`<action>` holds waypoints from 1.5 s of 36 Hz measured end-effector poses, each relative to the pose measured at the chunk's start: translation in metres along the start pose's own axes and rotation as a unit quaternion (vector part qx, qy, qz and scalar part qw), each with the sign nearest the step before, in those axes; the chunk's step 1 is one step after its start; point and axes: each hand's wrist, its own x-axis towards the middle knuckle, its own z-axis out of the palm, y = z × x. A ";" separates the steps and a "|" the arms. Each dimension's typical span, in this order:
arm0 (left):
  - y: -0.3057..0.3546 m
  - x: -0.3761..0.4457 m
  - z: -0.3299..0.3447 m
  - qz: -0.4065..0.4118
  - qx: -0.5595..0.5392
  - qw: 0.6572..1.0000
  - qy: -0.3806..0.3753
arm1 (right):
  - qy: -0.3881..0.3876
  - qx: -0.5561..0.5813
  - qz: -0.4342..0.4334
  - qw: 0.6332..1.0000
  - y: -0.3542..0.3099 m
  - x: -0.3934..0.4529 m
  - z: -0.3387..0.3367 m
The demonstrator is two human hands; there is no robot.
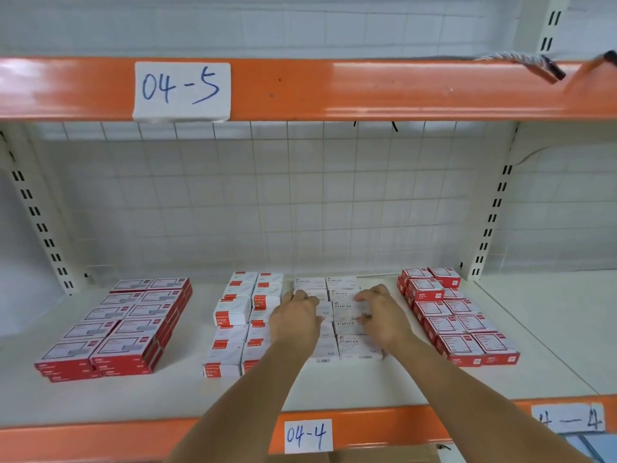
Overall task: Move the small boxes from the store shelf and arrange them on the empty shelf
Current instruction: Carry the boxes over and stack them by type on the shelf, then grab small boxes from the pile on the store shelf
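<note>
Small white staples boxes (347,324) lie in two columns in the middle of the shelf marked 04-4 (400,385). My left hand (295,320) lies over the left column, its fingers curled round a box at the far end. My right hand (384,317) lies on the right column, fingers curled on a box there. Both hands hide part of the stack. White boxes with red ends (240,324) sit directly left of the staples boxes.
Red-sided boxes are stacked at the left (117,329) and at the right (457,320) of the same shelf. Above runs an orange shelf beam labelled 04-5 (334,90), with a rope end (521,61) lying on it. A wire grid backs the shelf.
</note>
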 end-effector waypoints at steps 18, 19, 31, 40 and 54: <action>0.031 -0.008 0.001 0.075 0.014 0.997 -0.016 | 0.016 -0.188 -0.022 0.982 0.006 -0.039 -0.035; 0.037 -0.009 0.002 0.089 0.010 0.996 -0.023 | 0.022 -0.191 -0.013 0.981 0.010 -0.044 -0.039; 0.160 -0.036 0.010 0.254 -0.024 0.964 -0.080 | 0.048 -0.240 0.122 0.962 0.099 -0.145 -0.119; 0.279 -0.086 0.026 0.311 -0.039 0.943 -0.108 | 0.032 -0.252 0.212 0.944 0.183 -0.243 -0.188; 0.442 -0.162 0.048 0.375 -0.046 0.905 -0.194 | 0.020 -0.266 0.299 0.916 0.298 -0.361 -0.266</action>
